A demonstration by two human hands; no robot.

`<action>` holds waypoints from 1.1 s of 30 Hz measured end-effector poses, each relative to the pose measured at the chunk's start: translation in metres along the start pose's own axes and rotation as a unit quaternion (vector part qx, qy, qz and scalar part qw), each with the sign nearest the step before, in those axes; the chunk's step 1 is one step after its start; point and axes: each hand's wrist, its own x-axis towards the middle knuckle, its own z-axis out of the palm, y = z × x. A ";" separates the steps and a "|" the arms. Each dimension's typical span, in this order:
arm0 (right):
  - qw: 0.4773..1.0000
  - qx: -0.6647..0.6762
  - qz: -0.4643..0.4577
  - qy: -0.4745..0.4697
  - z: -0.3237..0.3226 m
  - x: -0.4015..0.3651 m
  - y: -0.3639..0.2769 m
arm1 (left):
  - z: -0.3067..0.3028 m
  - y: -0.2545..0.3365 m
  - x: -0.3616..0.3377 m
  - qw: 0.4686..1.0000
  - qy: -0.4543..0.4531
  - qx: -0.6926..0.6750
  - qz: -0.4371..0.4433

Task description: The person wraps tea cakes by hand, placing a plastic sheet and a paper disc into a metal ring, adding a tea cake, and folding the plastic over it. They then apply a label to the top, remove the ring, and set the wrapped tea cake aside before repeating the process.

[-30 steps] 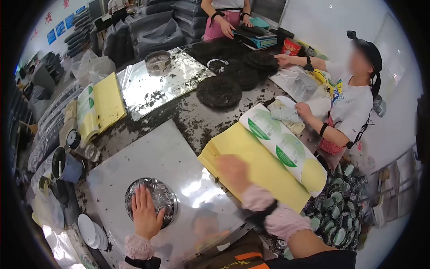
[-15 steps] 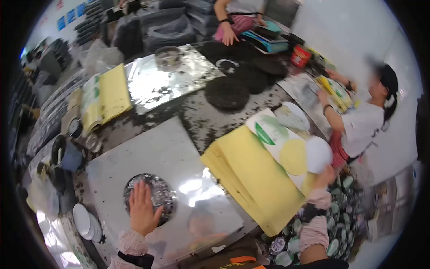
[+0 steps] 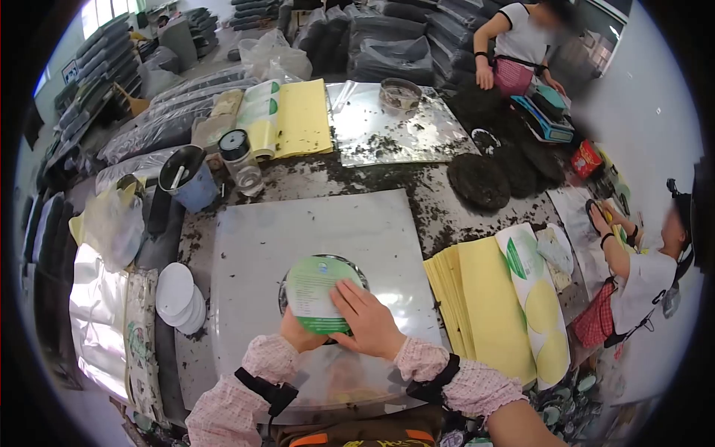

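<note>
A round green-and-white printed label (image 3: pixel 316 289) covers most of a dark disc wrapped in shiny clear plastic (image 3: pixel 358 273), which lies on a metal sheet (image 3: pixel 313 223). My right hand (image 3: pixel 370 319) grips the label at its lower right, fingers laid over its face and thumb at the lower edge. Close by at the lower left, my left hand (image 3: pixel 298 331) reaches behind the label, so its fingers are hidden.
White round discs (image 3: pixel 176 289) are stacked at left. Yellow sheets (image 3: pixel 495 305) and a printed strip (image 3: pixel 530 268) lie at right. Behind are a blue bucket (image 3: pixel 190 182), a jar (image 3: pixel 240 160) and dark round cakes (image 3: pixel 478 181). Two co-workers (image 3: pixel 514 45) stand around the table.
My right hand has come from the right side to the wrapped disc, bringing the label over it. My left hand, earlier flat on the disc, is now partly behind the label. The camera view has shifted.
</note>
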 end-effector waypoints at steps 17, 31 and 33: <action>0.997 0.002 -0.005 -0.078 0.043 0.054 -0.003 | -0.043 0.001 0.012 0.963 0.130 -0.196 -0.132; 0.973 0.100 0.144 0.151 0.008 0.080 0.000 | 0.002 0.006 0.016 0.990 -0.021 0.111 -0.085; 0.975 0.066 0.049 0.208 -0.020 0.069 -0.030 | -0.013 0.011 0.015 0.987 -0.079 0.058 -0.128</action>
